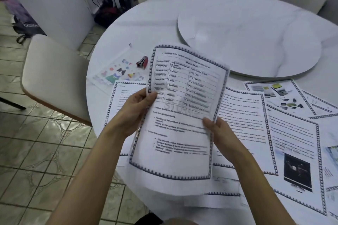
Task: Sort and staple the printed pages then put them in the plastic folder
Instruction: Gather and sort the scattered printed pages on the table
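Head view, single frame. Both hands are holding the white printed sheet with a blue patterned border point(180, 115) up over the near edge of the round white marble-look table point(146, 23).

The left hand point(135, 113) is pinching the sheet's left edge, thumb on the printed face and fingers curled behind. The right hand point(222, 135) is gripping the right edge lower down, thumb also on the front. I cannot tell whether the grip is holding one sheet or several.

The sheet's long axis is running near-to-far, with the far end leaning slightly right. Its printed grid of figures is sitting at the far end, so the page is reading upright to the wearer.

Key relation: the small red and black stapler point(142, 61) is lying on the table past the left hand, appearing just left of the sheet's far left corner. The clear plastic folder with a cartoon cat print point(117, 71) is lying just beside the stapler, further left. Both are sitting on the left hand's side, well apart from the right hand. The loose bordered pages point(243, 120) are lying flat under and to the right of the held sheet, nearer the right hand.

Judgement: sorting is in hand and stapling is not yet begun. I am expecting the right hand to suit gathering pages and the left to suit reaching the stapler.
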The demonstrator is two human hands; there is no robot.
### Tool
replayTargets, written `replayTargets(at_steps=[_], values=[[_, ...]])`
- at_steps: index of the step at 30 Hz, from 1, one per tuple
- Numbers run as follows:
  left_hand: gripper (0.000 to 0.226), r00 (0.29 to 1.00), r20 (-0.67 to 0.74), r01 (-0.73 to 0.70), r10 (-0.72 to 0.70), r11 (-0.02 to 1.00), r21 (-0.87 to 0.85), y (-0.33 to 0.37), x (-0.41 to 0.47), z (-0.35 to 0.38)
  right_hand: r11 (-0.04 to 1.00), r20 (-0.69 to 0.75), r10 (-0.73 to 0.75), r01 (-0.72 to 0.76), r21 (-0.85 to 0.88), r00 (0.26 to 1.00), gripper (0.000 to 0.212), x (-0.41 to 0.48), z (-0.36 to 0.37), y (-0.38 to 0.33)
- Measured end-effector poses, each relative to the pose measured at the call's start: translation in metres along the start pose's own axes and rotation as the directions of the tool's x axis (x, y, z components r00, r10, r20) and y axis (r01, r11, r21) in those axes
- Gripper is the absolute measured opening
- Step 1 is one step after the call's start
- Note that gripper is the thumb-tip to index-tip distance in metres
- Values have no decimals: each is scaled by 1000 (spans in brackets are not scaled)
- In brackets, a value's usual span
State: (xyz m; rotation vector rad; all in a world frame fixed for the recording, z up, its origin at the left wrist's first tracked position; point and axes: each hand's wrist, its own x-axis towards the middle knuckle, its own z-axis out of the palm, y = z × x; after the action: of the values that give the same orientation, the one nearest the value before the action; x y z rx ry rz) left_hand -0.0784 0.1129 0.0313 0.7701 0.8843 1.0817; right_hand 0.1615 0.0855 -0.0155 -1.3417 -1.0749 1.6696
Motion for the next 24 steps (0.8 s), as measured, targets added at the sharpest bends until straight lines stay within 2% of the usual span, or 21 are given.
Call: replayTargets(at_steps=[2, 5, 6, 8, 10, 13, 15, 18, 20, 24], values=[[27, 998, -60, 16, -15, 999, 28, 1, 1, -7, 995, -5, 21, -21, 94, 1000, 93, 2, 4, -1], [19, 987, -159, 50, -26, 988, 149, 0, 4, -21, 994, -16, -19, 20, 109, 1000, 85, 4, 9, -6], [19, 981, -193, 62, -23, 978, 198, 0, 5, -27, 996, -49, -17, 22, 86, 999, 78, 6, 10, -6], [18, 962, -272, 99, -9, 942, 320, -3, 5, -43, 1000, -134, -11, 14, 21, 991, 52, 10, 9, -5], [21, 931, -359, 144, 64, 840, 523, -9, 4, -62, 996, -224, -17, -4, -93, 974, 32, 12, 3, -2], [32, 837, -479, 290, 265, 527, 799, -19, -2, -98, 976, -316, -45, -26, -217, 948, 27, 14, -10, 6], [42, 772, -560, 426, 302, 408, 807, -25, -7, -118, 968, -365, -54, -41, -248, 929, 24, 12, -19, 10], [56, 684, -703, 627, 196, 334, 704, -32, -14, -125, 935, -414, -110, -46, -351, 904, 23, 9, -28, 12], [60, 667, -720, 647, 191, 331, 687, -35, -17, -120, 901, -446, -152, -61, -429, 882, 20, 7, -32, 12], [62, 652, -724, 650, 225, 326, 687, -37, -17, -119, 836, -507, -213, -113, -537, 835, 32, 5, -39, 14]])
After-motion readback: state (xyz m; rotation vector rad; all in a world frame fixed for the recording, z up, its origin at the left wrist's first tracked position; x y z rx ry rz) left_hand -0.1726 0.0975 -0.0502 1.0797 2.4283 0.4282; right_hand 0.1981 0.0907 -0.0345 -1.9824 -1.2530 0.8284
